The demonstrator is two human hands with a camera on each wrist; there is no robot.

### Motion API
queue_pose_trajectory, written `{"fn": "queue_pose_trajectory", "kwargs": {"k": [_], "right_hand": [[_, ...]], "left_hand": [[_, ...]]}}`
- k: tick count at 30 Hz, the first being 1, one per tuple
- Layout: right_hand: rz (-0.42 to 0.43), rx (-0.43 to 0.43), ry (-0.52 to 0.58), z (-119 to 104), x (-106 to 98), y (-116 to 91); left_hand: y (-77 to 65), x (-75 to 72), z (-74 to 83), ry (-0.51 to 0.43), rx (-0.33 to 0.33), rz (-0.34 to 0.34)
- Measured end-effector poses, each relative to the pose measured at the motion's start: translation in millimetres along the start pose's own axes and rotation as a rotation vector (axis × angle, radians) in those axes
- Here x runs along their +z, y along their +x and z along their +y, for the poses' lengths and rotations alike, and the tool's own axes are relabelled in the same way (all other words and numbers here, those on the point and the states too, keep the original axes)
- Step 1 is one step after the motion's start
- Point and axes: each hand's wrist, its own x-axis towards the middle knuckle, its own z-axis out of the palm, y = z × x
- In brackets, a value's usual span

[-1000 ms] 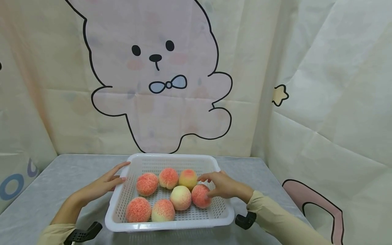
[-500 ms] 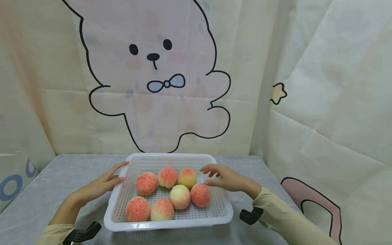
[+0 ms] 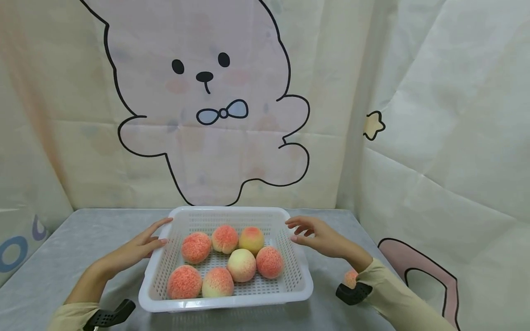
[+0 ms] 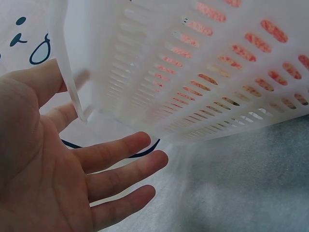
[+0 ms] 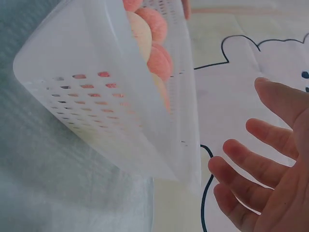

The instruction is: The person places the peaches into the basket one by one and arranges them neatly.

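Observation:
A white perforated plastic basket (image 3: 225, 302) stands on the grey table with several peaches (image 3: 242, 265) inside, some pinkish red, others pale yellow. My left hand (image 3: 131, 252) is at its left rim. In the left wrist view, the thumb and a finger reach over the rim edge while the other fingers (image 4: 120, 176) extend loosely below it, apart from the wall. By the right rim hovers my right hand (image 3: 325, 236), fingers relaxed and holding nothing. The right wrist view shows a gap between that hand (image 5: 270, 169) and the basket (image 5: 120, 96).
Another peach (image 3: 350, 278) lies on the table to the right, partly hidden by the right wrist and its black camera mount (image 3: 353, 293). Cloth walls with cartoon prints (image 3: 223, 151) enclose the grey table (image 3: 107, 225) at the back and sides.
My right hand has moved right, from the rightmost peach out to the basket's right rim. A peach on the table has come into sight by the right wrist. The left hand stays at the rim.

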Motion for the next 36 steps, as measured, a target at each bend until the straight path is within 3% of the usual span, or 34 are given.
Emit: {"fn": "queue_pose_trajectory", "kwargs": {"k": [14,36], "right_hand": [[0.115,0.001,0.048,19.4,-14.1,-36.5],[0.115,0.097,0.059,59.0,-13.8,-87.5]], "left_hand": [[0.6,-0.9,-0.4,0.007,0.004,0.005],[-1.6,0.2,-0.8,-0.019,0.017,-0.005]]}}
